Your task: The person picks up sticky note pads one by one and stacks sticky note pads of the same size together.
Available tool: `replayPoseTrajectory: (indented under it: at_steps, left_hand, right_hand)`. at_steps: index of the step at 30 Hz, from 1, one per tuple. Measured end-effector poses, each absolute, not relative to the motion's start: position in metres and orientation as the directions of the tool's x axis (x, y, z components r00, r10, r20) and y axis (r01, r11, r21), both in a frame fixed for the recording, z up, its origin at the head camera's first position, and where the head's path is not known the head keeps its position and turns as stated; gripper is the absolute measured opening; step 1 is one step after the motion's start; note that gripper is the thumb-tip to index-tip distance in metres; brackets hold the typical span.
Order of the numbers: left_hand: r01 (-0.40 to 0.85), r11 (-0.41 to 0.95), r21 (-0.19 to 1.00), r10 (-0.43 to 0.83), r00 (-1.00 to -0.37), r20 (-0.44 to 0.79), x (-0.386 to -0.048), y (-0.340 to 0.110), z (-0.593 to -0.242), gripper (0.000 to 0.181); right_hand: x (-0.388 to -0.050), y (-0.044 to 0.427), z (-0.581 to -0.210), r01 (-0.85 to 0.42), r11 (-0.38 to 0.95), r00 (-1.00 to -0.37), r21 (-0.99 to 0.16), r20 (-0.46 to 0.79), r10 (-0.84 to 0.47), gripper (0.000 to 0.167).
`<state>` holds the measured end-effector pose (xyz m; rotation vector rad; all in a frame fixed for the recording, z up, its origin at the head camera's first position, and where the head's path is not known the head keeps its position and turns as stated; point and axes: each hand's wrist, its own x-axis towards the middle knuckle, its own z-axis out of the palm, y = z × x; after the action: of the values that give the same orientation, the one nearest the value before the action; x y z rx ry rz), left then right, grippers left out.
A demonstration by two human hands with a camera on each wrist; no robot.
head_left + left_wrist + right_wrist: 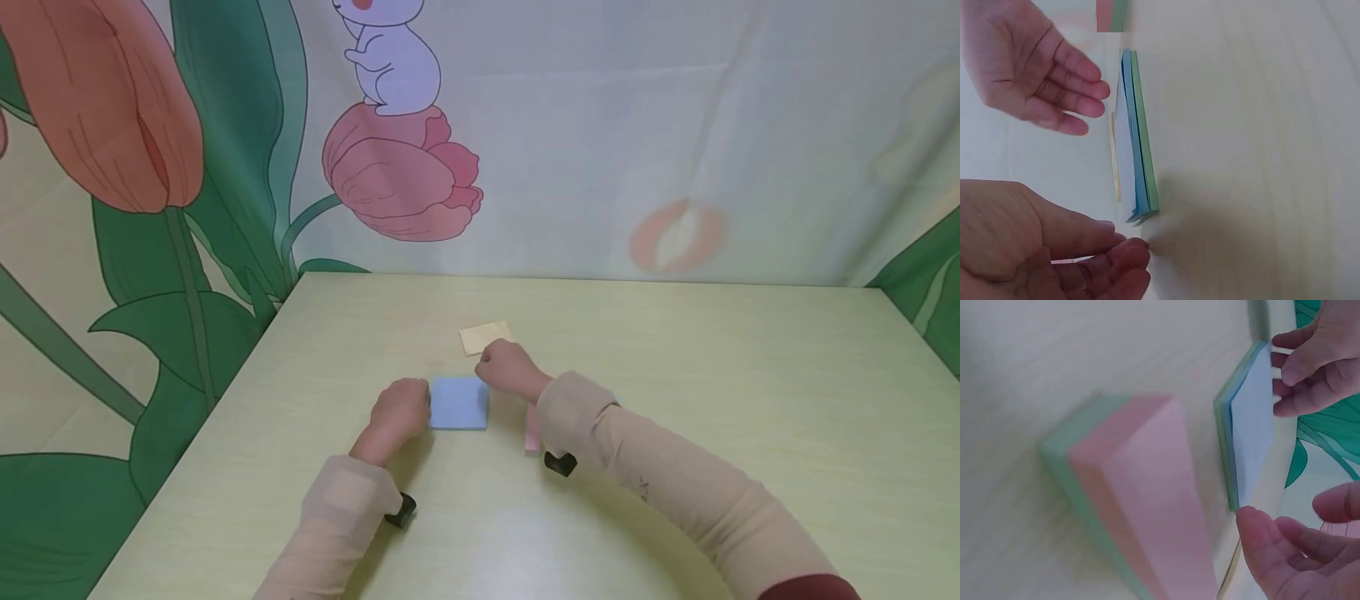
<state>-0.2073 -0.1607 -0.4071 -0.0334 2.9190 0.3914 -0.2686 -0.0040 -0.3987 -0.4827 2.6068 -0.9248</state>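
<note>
A pad of square paper notes (459, 403), blue on top with a green layer below (1144, 137), lies flat on the table. My left hand (401, 406) is at its left edge, fingertips close against the side; whether they touch it is unclear. By the pad's far right corner is my right hand (508, 367). In the right wrist view one fingertip (1247, 515) meets the corner, while the thumb (1338, 501) stays apart. Neither hand visibly grips anything. A pink-over-green pad (1154, 481) lies to the right, partly hidden under the right forearm in the head view.
A pale yellow paper piece (480, 337) lies behind the blue pad, beyond the right hand. The light wooden table (750, 358) ends at a printed cloth backdrop (570, 150) with flowers. Black wrist bands (560, 464) show under both sleeves.
</note>
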Motion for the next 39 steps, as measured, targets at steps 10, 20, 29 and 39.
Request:
replayPoseTrajectory:
  at_steps: [10,20,29,39]
  left_hand:
    - [-0.11,0.848,0.518,-0.014,-0.983,-0.185,-0.212,-0.163,-0.408,0.038]
    - [-0.125,0.799,0.588,-0.013,-0.982,-0.191,-0.214,-0.166,-0.412,0.042]
    - [-0.111,0.807,0.58,-0.003,-0.983,-0.184,-0.214,-0.167,-0.415,0.04]
    - [-0.089,0.858,0.506,0.015,-0.98,-0.198,-0.206,-0.17,-0.406,0.032]
  right_hand:
    - [-0.267,-0.003,-0.399,0.229,0.549,-0.877,-0.804,-0.415,-0.242,0.018]
    - [-0.264,-0.004,-0.396,0.253,0.541,-0.87,-0.802,-0.433,-0.235,0.021]
    - [-0.265,-0.003,-0.402,0.27,0.507,-0.868,-0.818,-0.434,-0.239,0.017]
    - [-0.251,0.005,-0.398,0.453,0.317,-0.807,-0.833,-0.535,-0.252,0.03]
